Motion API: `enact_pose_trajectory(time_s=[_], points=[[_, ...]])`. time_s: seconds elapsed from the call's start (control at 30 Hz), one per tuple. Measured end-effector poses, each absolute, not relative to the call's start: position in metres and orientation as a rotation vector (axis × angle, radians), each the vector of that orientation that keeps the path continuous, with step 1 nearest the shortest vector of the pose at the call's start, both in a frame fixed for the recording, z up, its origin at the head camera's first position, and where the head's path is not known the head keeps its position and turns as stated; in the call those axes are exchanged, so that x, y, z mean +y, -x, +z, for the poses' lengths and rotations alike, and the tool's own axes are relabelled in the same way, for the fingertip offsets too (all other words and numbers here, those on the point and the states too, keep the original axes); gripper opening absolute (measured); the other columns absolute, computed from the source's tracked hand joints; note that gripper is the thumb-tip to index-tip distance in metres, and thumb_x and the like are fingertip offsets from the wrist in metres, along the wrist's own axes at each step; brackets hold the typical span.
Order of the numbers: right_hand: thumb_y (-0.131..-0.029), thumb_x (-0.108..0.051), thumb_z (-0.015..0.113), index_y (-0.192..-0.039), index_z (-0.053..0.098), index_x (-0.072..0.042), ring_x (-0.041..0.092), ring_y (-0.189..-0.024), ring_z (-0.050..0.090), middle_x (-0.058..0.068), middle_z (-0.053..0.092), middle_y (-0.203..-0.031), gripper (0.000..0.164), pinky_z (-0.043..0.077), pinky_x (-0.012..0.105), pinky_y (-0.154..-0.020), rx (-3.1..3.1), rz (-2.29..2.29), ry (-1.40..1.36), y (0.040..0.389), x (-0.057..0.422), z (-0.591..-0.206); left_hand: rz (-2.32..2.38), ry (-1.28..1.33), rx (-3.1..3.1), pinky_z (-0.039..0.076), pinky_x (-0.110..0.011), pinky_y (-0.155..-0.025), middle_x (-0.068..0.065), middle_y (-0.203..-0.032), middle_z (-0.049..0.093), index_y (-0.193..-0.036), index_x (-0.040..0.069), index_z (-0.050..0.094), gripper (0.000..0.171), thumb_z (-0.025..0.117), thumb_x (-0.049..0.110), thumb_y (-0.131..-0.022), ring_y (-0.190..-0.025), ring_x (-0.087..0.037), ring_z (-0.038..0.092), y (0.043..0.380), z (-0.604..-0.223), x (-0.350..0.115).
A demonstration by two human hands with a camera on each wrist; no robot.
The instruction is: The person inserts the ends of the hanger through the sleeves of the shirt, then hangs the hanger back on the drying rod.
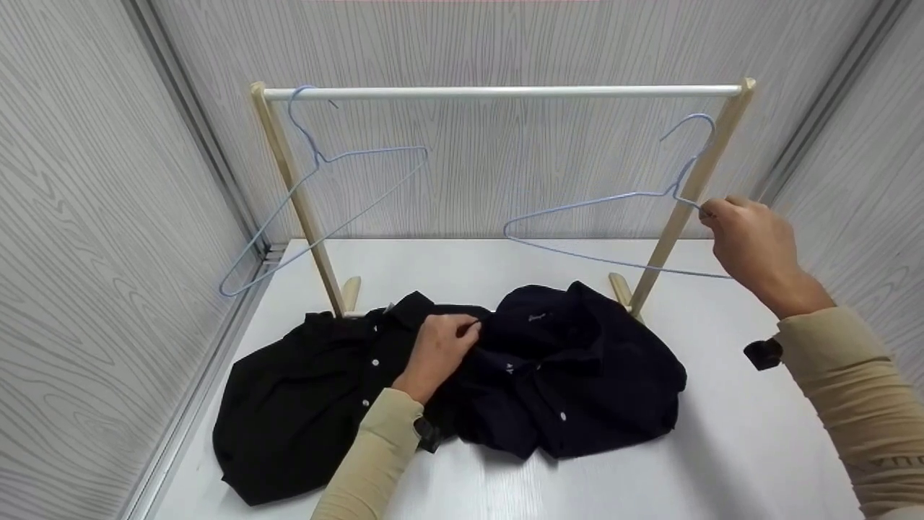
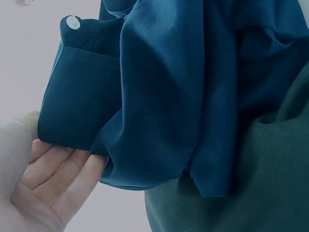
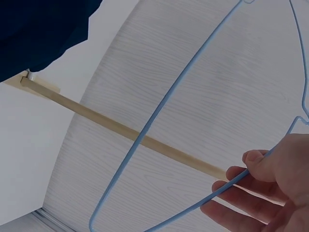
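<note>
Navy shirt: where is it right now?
In the head view, the navy shirt lies right of centre on the white table, immediately right of the black shirt, with an edge pinched by the left hand.

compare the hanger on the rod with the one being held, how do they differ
The hung hanger hooks over the white rod; the held hanger is off it, gripped by the right hand. In the head view, the hung hanger slants steeply, while the held hanger sits closer to level. Both are pale blue with no clothing on them.
</note>
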State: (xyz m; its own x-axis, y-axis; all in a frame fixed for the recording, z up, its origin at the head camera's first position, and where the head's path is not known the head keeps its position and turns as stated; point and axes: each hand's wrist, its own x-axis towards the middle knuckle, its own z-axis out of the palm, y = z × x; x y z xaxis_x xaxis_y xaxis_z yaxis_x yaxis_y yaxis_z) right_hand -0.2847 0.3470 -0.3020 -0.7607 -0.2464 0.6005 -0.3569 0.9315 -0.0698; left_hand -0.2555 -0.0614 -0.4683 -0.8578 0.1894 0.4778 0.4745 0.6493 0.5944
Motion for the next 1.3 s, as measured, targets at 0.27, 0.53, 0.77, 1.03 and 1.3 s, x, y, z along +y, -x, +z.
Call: enact_pose_trajectory(time_s=[0.27,0.53,0.77,1.03,1.3], points=[[-0.093,0.002,0.062,-0.099,0.069,-0.002,0.042,-0.072,0.065,0.018,0.068,-0.088,0.01,0.05,0.056,-0.055,-2.435,0.21,-0.5,0.278,0.351,-0.315,-1.08,0.495,-2.514,0.056,-0.027,-0.074,-0.001,-0.09,0.077,-0.094,0.01,0.08,0.013,0.068,0.016,-0.092,-0.079,-0.011,0.07,0.257,-0.468,-0.06],[-0.09,-0.001,0.066,-0.092,0.068,-0.004,0.037,-0.062,0.062,0.014,0.066,-0.081,0.005,0.048,0.053,-0.052,-2.397,0.192,-0.59,0.273,0.351,-0.332,-1.113,0.483,-2.505,0.056,-0.028,-0.075,-0.002,-0.09,0.077,-0.094,0.009,0.08,0.014,0.067,0.016,-0.092,-0.081,-0.011,0.07,0.257,-0.466,-0.058],[-0.087,0.001,0.068,-0.088,0.067,-0.005,0.036,-0.063,0.064,0.011,0.066,-0.08,0.006,0.05,0.051,-0.054,-2.377,0.174,-0.677,0.269,0.351,-0.344,-1.164,0.462,-2.49,0.056,-0.029,-0.075,-0.001,-0.091,0.077,-0.095,0.01,0.08,0.014,0.068,0.017,-0.092,-0.08,-0.011,0.07,0.256,-0.463,-0.059],[-0.08,0.001,0.073,-0.084,0.07,-0.01,0.034,-0.061,0.064,0.006,0.066,-0.077,0.012,0.048,0.051,-0.046,-2.386,0.107,-0.695,0.264,0.35,-0.352,-1.222,0.455,-2.48,0.056,-0.029,-0.079,-0.001,-0.093,0.078,-0.096,0.011,0.08,0.015,0.068,0.018,-0.092,-0.085,-0.011,0.07,0.257,-0.461,-0.059],[-0.078,0.004,0.072,-0.084,0.073,-0.012,0.035,-0.068,0.066,0.005,0.063,-0.076,0.017,0.047,0.053,-0.044,-2.427,0.046,-0.706,0.259,0.345,-0.358,-1.229,0.471,-2.463,0.056,-0.029,-0.079,-0.001,-0.093,0.078,-0.095,0.011,0.08,0.014,0.068,0.017,-0.092,-0.085,-0.012,0.07,0.256,-0.457,-0.057]])
